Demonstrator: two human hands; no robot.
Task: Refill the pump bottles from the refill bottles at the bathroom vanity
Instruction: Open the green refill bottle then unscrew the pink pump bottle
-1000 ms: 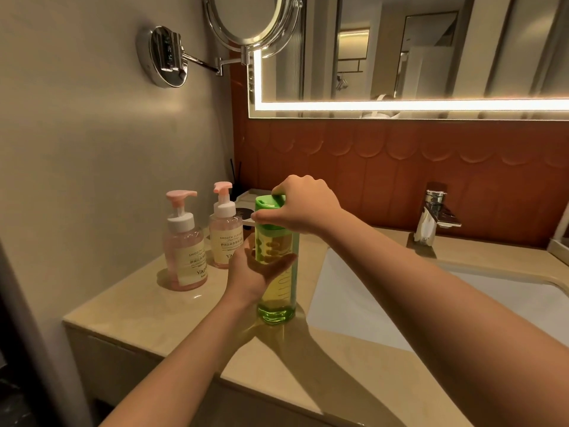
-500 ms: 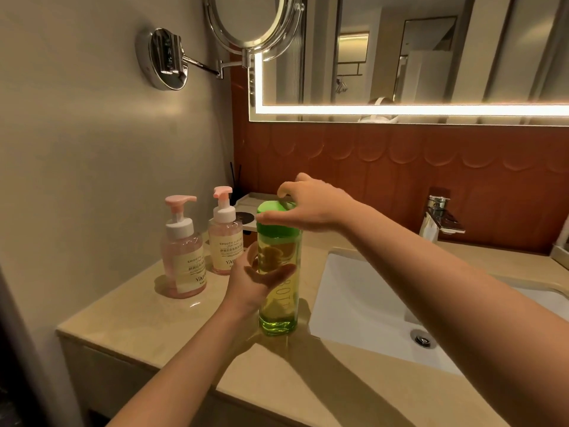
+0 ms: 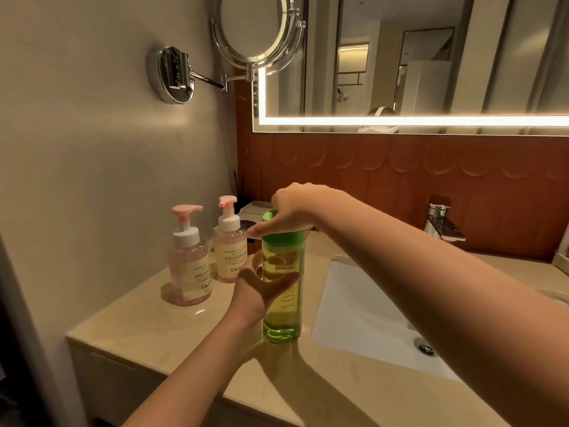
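Left hand (image 3: pixel 261 288) holds green refill bottle (image 3: pixel 281 312) | right hand (image 3: pixel 295 211) grips its cap (image 3: pixel 283 237) | upright on vanity (image 3: pixel 184 334)

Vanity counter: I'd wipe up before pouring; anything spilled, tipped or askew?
Nothing stands out. The near pump bottle, far pump bottle and green refill bottle stand upright on the counter; the left hand holds the refill bottle, the right hand grips its cap.

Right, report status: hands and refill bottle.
Left hand holds green refill bottle, upright on countertop. Right hand grips its green cap, cap on. Two pink pump bottles stand left, untouched.
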